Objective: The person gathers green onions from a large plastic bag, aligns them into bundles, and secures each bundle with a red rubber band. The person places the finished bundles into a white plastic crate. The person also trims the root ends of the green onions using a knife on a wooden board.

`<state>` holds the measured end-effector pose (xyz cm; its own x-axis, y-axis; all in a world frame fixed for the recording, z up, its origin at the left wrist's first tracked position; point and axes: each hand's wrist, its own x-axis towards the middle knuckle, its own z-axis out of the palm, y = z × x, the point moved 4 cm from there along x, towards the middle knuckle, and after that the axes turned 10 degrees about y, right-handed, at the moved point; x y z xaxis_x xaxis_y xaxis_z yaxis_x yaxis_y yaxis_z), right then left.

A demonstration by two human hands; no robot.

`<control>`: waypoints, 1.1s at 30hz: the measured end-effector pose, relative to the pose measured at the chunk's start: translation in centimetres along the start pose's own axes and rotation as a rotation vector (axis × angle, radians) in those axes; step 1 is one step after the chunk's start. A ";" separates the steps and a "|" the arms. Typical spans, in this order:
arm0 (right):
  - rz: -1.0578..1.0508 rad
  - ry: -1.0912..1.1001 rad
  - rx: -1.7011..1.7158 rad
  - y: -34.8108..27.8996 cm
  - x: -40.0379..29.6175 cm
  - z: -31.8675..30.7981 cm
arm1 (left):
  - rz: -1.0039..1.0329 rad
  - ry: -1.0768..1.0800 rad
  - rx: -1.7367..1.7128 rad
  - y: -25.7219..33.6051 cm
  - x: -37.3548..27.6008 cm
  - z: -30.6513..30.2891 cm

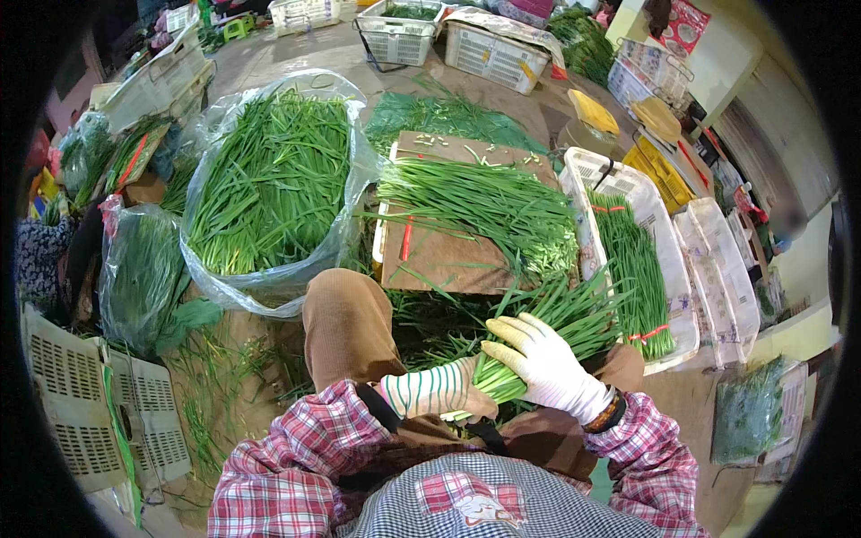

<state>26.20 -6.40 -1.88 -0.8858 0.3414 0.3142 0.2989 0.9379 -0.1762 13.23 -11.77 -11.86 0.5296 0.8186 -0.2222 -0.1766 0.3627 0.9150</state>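
Note:
A bunch of green garlic chives (565, 316) lies across my lap, its pale stem ends toward me. My left hand (437, 390), in a striped glove, grips those stems near the cut ends. My right hand (538, 363), in a white glove with yellowed fingertips, rests over the bunch with its fingers around the stalks. Just ahead, a loose pile of chives (477, 202) covers much of a brown board (444, 259) with a red strip on it. Small cut bits lie at the board's far edge.
Left of the board stands a large clear plastic bag (269, 282) filled with chives. To the right, a white crate (683, 323) holds chives tied with red bands. A green sheet (397, 114) lies behind the board. White crates (491, 57) stand farther back. A person (783, 225) is at the far right.

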 end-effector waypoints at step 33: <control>0.397 0.186 -0.121 22.9 18.6 -2.2 | -0.056 1.172 1.380 10.1 13.0 -34.3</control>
<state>17.34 21.60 1.97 -0.6183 0.6712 0.4088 0.6520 0.7286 -0.2101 -10.13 17.82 -17.11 -0.3935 0.8967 0.2025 0.8829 0.3073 0.3551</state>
